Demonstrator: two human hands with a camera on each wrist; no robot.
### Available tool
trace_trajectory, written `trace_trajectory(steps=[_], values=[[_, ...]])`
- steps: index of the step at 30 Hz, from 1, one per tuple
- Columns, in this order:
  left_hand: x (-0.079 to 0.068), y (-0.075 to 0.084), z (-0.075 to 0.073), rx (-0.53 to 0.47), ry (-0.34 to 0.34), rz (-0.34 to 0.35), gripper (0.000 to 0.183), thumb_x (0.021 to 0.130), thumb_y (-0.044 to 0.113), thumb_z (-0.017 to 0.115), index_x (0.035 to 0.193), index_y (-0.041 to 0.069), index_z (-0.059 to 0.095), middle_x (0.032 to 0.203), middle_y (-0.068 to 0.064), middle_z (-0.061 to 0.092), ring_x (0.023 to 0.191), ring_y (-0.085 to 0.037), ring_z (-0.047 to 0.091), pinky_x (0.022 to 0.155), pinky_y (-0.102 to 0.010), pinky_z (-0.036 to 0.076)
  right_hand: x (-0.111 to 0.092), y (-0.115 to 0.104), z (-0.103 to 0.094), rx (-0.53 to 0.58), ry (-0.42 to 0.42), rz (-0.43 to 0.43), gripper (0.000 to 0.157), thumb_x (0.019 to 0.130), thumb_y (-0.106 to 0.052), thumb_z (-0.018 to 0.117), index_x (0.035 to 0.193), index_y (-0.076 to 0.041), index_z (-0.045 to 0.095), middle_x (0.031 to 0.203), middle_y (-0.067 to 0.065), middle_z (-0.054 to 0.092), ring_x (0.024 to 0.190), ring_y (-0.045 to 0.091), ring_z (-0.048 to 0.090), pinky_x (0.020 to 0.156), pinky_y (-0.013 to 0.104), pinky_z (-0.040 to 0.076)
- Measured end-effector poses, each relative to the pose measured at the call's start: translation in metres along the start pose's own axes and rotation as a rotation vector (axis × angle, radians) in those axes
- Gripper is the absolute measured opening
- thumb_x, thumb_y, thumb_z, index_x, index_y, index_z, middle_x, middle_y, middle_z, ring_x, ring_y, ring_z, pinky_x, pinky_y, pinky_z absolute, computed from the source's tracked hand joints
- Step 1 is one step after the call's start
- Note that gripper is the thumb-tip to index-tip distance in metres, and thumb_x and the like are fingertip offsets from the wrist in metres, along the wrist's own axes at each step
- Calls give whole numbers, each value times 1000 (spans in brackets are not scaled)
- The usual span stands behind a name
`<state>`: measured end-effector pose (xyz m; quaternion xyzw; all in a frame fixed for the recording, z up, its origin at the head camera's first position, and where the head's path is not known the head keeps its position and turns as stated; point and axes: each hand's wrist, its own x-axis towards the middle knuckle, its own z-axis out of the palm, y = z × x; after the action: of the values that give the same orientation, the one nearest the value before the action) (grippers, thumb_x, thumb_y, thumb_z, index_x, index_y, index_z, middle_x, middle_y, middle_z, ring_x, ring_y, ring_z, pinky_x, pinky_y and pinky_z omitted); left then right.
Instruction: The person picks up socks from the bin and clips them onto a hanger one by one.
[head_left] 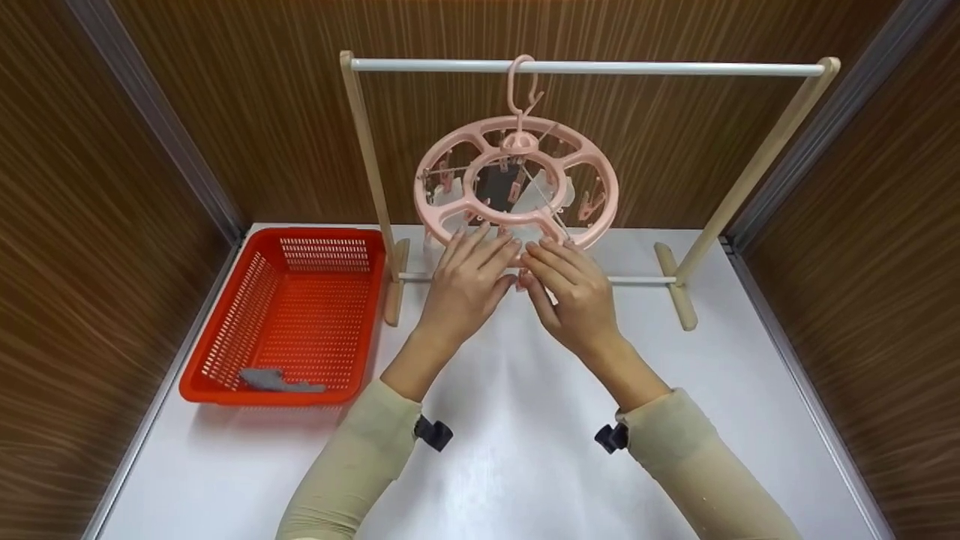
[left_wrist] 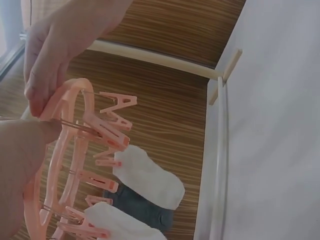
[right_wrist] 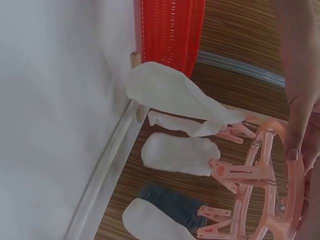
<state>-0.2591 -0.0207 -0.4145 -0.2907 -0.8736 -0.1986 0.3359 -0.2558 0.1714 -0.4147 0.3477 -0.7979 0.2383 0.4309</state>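
Observation:
A pink round clip hanger point(head_left: 611, 180) hangs by its hook from a white rail, its ring tilted. My left hand point(head_left: 469, 285) grips its near rim, fingers over the top and thumb below. Beside it my right hand point(head_left: 574, 296) holds the same rim, its fingertips close to the left hand's. Under the ring dangle pink clips point(left_wrist: 97, 180), some bearing white socks point(right_wrist: 177, 154) and a dark grey sock point(right_wrist: 175, 205). In the right wrist view the left thumb point(right_wrist: 292, 147) presses on the rim; the right hand is mostly cut off there.
The rail point(head_left: 660, 69) rests on a wooden-legged stand point(head_left: 757, 169) at the back of the white table point(head_left: 502, 450). To the left sits a red perforated basket point(head_left: 367, 315) with a grey cloth item point(head_left: 274, 380) in its front part. Wood-patterned panels surround the table.

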Motion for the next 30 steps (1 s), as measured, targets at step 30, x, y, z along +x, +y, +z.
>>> trace_trajectory(steps=[30], values=[[-4,-12,-8,-40,13,-72,37,92,22,73,129,21,68,131,0,67,130,-25,55,120,-48,28,-19,19,25,674,-315,561,53,83,-16,82,130,0,62,128,14,67,122,30,62,103,45,50]])
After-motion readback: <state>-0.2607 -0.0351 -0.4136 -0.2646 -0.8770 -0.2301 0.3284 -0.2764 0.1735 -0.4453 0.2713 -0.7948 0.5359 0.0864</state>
